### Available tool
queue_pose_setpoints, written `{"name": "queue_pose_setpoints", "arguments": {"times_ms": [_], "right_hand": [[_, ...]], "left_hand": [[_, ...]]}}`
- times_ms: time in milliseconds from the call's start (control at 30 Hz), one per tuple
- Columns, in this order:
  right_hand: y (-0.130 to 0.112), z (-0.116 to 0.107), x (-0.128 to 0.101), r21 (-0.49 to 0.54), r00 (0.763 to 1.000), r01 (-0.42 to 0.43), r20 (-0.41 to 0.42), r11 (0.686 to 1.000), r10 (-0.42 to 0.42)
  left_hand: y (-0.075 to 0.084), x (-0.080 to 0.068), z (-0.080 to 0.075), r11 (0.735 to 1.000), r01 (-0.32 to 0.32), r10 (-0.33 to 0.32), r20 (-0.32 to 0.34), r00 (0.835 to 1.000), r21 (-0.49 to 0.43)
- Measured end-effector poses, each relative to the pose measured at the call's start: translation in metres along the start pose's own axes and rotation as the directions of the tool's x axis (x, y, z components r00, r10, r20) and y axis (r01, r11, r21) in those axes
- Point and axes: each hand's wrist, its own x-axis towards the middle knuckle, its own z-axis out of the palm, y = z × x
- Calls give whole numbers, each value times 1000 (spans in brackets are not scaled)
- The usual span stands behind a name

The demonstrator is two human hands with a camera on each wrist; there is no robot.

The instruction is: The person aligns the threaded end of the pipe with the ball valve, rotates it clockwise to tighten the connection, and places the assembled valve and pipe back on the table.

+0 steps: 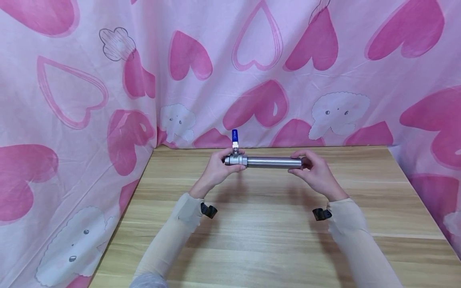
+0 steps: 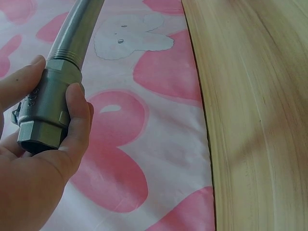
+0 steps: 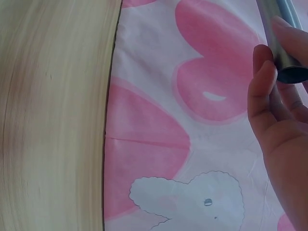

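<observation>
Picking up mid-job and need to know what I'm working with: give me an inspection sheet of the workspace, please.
Surface: light-brown wood-grain tabletop, shadows falling across it.
Job's things: silver metal valve with a blue-sleeved lever, joined to a straight silver metal pipe; some thread shows at the joint in the left wrist view.
Clutter: nothing seen.
Grippers: left hand grips the valve; right hand holds the pipe's far end; a small black device sits at each sleeve cuff.
Cables: nothing seen.
Surroundings: pale pink fabric with darker hearts and white cartoon animals.
</observation>
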Motion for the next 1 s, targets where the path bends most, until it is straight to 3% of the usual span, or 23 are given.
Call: {"name": "queue_pose_setpoints", "arguments": {"times_ms": [400, 1000], "right_hand": [[-2, -1, -1, -3, 1000, -19, -2, 1000, 19], [-1, -2, -2, -26, 1000, -20, 10, 999, 20]], "left_hand": [[3, -1, 0, 999, 37, -36, -7, 999, 3], [2, -1, 1, 1000, 9, -9, -5, 1000, 13]]}}
